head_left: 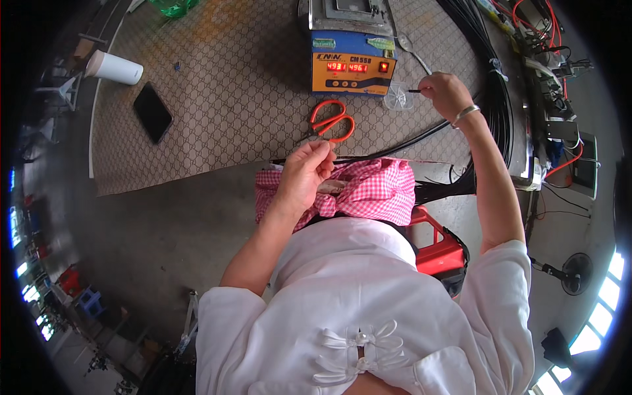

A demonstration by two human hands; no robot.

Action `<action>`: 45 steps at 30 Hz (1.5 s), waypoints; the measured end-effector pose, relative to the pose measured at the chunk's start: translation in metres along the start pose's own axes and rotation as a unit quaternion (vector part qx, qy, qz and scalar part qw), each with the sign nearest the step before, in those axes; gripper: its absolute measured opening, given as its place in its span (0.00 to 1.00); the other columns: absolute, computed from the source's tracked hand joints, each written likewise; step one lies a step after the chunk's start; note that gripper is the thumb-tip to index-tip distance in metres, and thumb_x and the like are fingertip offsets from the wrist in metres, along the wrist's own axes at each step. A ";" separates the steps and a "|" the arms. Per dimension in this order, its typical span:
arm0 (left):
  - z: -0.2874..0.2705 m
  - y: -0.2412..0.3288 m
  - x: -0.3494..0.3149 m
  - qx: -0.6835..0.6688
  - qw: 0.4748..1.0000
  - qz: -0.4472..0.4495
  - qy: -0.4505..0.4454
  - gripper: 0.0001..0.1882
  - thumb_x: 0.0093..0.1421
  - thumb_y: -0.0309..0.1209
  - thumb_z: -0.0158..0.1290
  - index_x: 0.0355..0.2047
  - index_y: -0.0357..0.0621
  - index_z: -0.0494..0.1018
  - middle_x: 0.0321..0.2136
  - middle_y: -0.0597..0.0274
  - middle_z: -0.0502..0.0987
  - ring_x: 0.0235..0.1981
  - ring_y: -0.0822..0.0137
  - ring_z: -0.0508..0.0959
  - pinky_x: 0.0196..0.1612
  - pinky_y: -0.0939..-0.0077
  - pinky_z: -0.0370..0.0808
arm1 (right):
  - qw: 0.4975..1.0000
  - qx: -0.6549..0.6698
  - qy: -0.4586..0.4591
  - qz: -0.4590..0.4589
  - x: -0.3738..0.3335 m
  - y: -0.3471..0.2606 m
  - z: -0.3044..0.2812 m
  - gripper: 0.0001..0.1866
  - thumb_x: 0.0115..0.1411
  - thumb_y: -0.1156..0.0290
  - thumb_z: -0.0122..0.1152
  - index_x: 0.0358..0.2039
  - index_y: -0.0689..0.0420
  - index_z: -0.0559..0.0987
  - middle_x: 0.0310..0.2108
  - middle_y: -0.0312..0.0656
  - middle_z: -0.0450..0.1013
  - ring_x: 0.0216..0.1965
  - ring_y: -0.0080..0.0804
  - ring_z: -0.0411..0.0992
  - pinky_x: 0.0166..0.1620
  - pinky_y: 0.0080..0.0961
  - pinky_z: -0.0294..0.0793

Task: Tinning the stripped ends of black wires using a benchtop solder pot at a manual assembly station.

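Note:
My right hand point(449, 95) is raised over the right part of the table. Its fingers pinch a short, thin black piece point(415, 91), perhaps a cable end, whose tip reaches over a small clear plastic dish point(399, 99). Near the table's front edge, my left hand point(306, 172) is closed, thumb against fingers; what it holds, if anything, is hidden. A black cable point(395, 142) runs from the right and passes close by those fingertips. Just beyond the left hand lie scissors point(339, 125) with orange handles, their blades partly covered.
An orange-and-blue box point(352, 74) with a red digital display and metal top stands beside the dish. Next to it lies a metal spoon point(415, 52). A thick black cable bundle point(495, 105) lines the right side. A phone point(153, 112) and white cup point(114, 68) are at left.

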State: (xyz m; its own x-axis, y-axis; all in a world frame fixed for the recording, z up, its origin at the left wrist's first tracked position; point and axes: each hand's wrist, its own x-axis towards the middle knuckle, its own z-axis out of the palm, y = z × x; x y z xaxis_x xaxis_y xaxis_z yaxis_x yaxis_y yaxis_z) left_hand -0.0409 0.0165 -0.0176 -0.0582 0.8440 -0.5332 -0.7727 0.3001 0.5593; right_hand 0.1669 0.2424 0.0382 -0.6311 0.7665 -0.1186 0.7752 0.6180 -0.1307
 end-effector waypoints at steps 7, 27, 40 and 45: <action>-0.008 0.001 0.008 -0.007 1.000 0.001 -0.011 0.07 0.57 0.31 0.48 0.32 0.40 0.70 0.22 0.68 0.71 0.22 0.78 0.68 0.25 0.86 0.64 | 0.990 0.056 0.090 -0.094 0.016 -0.013 -0.058 0.08 0.50 0.70 0.52 0.27 0.58 0.77 0.27 0.45 0.73 0.31 0.41 0.71 0.35 0.32 0.69; -0.028 0.007 0.016 -0.044 0.999 -0.006 0.010 0.07 0.58 0.31 0.47 0.32 0.40 0.70 0.22 0.68 0.70 0.21 0.78 0.66 0.24 0.85 0.64 | 0.980 -0.159 0.045 -0.109 0.146 -0.075 -0.086 0.10 0.50 0.69 0.47 0.24 0.59 0.76 0.25 0.47 0.73 0.30 0.43 0.72 0.36 0.34 0.70; -0.030 0.008 0.018 -0.055 0.998 -0.017 0.017 0.07 0.58 0.30 0.47 0.31 0.40 0.70 0.21 0.68 0.70 0.21 0.78 0.67 0.24 0.85 0.64 | 0.977 -0.193 0.044 -0.074 0.163 -0.082 -0.072 0.09 0.49 0.71 0.47 0.23 0.59 0.76 0.25 0.49 0.73 0.30 0.43 0.72 0.36 0.34 0.71; -0.030 0.007 0.019 -0.054 0.998 -0.020 0.021 0.07 0.58 0.30 0.47 0.31 0.40 0.70 0.21 0.68 0.70 0.21 0.78 0.67 0.24 0.86 0.64 | 0.977 -0.190 0.051 -0.078 0.166 -0.077 -0.068 0.09 0.49 0.70 0.48 0.23 0.59 0.76 0.24 0.49 0.73 0.30 0.42 0.72 0.35 0.34 0.71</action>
State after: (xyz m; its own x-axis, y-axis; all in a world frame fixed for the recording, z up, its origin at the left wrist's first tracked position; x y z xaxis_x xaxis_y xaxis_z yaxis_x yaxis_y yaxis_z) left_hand -0.0667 0.0210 -0.0431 -0.0506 0.8126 -0.5806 -0.8383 0.2815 0.4669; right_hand 0.0046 0.3338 0.0950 -0.7512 0.6596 -0.0261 0.6360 0.7338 0.2386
